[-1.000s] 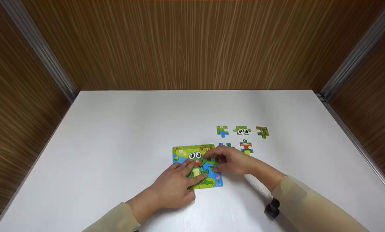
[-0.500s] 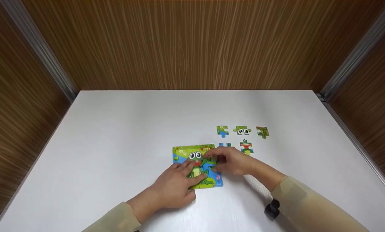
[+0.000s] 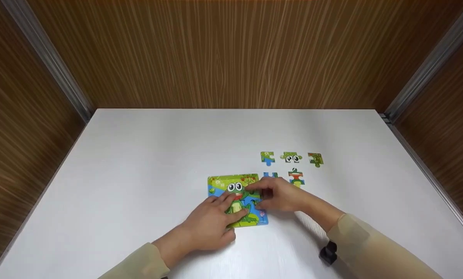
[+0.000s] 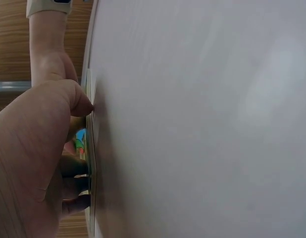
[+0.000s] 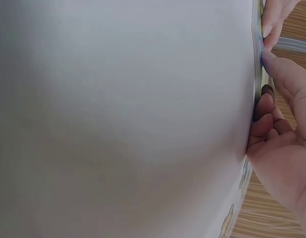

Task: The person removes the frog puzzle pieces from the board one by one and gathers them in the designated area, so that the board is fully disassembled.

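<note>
A frog picture puzzle board (image 3: pixel 220 182) lies on the white table in the head view. My left hand (image 3: pixel 212 224) rests on its left and lower part, fingers spread over the frog, thumb at the near edge. At the board's right side, my right hand (image 3: pixel 280 195) bends its index finger and thumb round a blue-green puzzle piece (image 3: pixel 253 202), pressing it against the board. That hand covers much of the piece. In the right wrist view, the thumb (image 5: pixel 286 74) touches the board, with other fingers curled beside it.
Loose puzzle pieces lie beyond my right hand: a blue-green corner (image 3: pixel 267 158), frog eyes (image 3: pixel 291 157), a leafy corner (image 3: pixel 316 159), a frog mouth (image 3: pixel 296 177) and a partly hidden piece (image 3: pixel 270 174). A black object (image 3: pixel 328 254) sits by my right sleeve. Wood-grain walls (image 3: pixel 231 54) enclose the table.
Very little differs. My right hand shifts slightly at the board's right side, while my left hand and the loose pieces stay in place.
</note>
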The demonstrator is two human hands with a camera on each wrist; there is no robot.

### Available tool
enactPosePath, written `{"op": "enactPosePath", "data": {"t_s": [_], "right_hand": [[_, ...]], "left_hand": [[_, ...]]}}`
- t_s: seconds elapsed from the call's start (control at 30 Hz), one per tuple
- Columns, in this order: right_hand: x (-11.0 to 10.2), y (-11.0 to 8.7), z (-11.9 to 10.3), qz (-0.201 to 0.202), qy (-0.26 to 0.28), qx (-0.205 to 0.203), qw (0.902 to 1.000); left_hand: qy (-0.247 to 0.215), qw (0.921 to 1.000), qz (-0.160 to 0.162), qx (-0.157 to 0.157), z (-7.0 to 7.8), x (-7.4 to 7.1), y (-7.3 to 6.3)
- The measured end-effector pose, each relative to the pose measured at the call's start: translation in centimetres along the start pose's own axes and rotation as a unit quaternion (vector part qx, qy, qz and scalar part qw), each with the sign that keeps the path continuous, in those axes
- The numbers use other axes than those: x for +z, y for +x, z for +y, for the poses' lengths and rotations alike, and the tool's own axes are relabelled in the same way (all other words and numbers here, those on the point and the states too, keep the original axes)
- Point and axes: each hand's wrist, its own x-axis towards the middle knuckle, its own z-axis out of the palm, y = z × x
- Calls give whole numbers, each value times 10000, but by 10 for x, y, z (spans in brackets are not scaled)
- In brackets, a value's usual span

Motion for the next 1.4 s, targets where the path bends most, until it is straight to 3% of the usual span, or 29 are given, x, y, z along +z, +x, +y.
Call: {"op": "enactPosePath", "data": {"t_s": [0.27, 0.6, 0.97, 1.4], "right_hand": [[-1, 0, -2, 63, 57, 436, 9990], [-8, -3, -4, 5, 86, 292, 9995], [-44, -18, -3, 359, 106, 249, 9990], [-75, -44, 17, 905, -4, 456, 9949]], "left_hand": [[21, 10000, -73, -20, 0, 0, 0], [33, 9998, -198, -82, 1, -1, 1], [-38, 10000, -41, -63, 1, 0, 0], [-128, 9996, -165, -211, -2, 2, 0]]}}
